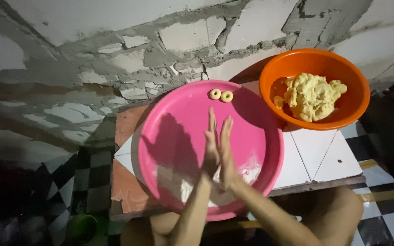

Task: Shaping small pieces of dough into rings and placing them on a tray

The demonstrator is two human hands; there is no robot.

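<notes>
Your left hand (211, 152) and right hand (226, 152) are pressed flat together, palm to palm, over the big round pink plastic tray (169, 123); whether a bit of dough sits between them, I can't tell. White flour (251, 172) dusts the tray's near side. At its far rim lie two small pale dough rings (220, 95), touching. They look soft and easily squashed, so lift them lightly by the outer edge. Beyond, on the tiled desk (324, 157), the orange plastic bowl (356, 98) holds a lump of yellow dough (310, 95).

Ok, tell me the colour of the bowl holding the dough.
Orange; the bowl shows best in the head view, with pale yellow dough inside.
</notes>
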